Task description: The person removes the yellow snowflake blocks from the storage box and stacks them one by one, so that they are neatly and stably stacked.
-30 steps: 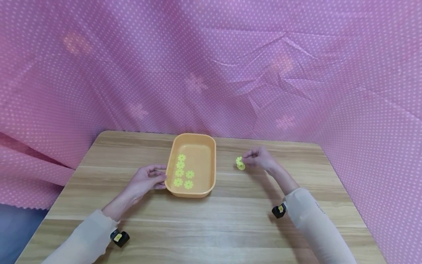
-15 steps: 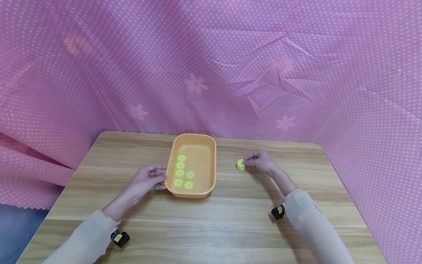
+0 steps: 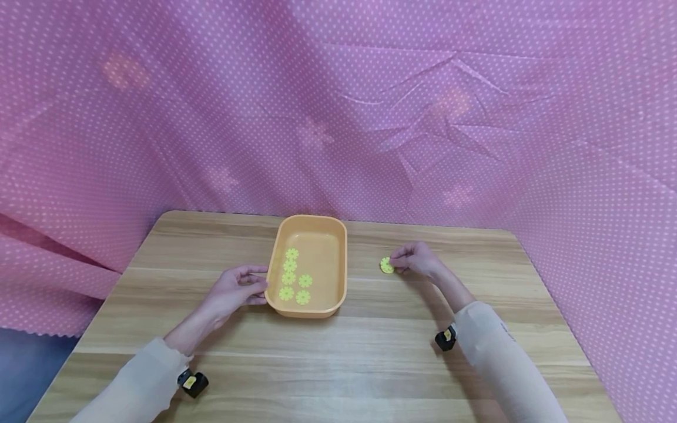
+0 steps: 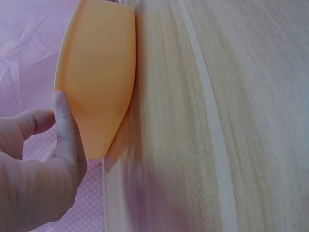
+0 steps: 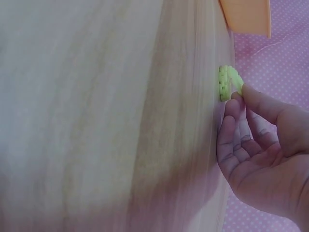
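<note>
Two bare hands at work with flower-shaped yellow pieces and an orange tray [image 3: 325, 249] on a wood-grain bench [image 3: 328, 367]. The right hand [image 3: 418, 258] is narrowed to a pinch, thumb against fingertip, and holds one yellow piece [image 5: 236, 80] at its edge. In the right wrist view this piece is tilted, leaning over a small upright pile [image 5: 223, 84] of like pieces on the bench; how many the pile contains cannot be told. The remaining fingers are bent beneath the pinch, beside the pile. The left hand [image 3: 233, 288] is fairly wide, its fingers loosely extended, with a fingertip touching the outer wall of the tray near the rim; the thumb lies close to the same side. Inside the tray, six yellow flowers [image 3: 288, 278] lie flat: four in a line along the left wall and two just to their right, toward the near end. The pile is to the right of the tray, apart from it. Light sleeves [image 3: 489, 341] cover both forearms, and a black device [image 3: 446, 338] sits at each wrist. Behind hangs a pink dotted cloth [image 3: 338, 117]
</note>
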`<action>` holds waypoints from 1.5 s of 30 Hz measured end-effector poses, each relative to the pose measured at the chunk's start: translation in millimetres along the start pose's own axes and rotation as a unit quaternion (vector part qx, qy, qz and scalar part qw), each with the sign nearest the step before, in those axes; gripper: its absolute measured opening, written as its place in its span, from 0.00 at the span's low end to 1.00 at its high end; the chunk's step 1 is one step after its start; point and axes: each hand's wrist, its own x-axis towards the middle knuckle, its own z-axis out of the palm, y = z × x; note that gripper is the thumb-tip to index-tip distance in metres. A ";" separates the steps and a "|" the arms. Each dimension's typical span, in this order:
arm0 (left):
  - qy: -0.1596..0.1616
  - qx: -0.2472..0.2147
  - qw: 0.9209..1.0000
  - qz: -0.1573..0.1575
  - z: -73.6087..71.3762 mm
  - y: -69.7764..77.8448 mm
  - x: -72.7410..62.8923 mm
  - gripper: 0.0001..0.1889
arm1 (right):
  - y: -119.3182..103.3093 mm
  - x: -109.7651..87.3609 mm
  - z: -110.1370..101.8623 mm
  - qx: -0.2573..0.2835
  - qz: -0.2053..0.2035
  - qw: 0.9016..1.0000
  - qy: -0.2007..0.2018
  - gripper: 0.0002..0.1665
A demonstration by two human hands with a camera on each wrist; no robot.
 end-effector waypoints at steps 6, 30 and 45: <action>-0.001 0.002 1.000 -0.001 0.1 -0.3 -0.8 0.27 | -1.7 -1.2 -0.2 -0.006 0.005 1.000 -0.004 0.17; 0.001 0.001 1.000 0.000 1.1 1.3 -2.4 0.27 | 2.3 1.1 -2.3 -0.018 0.000 1.000 -0.006 0.13; -0.014 0.003 1.000 0.006 -8.7 2.7 9.0 0.27 | -12.7 -1.5 -12.1 -0.002 0.007 1.000 -0.020 0.18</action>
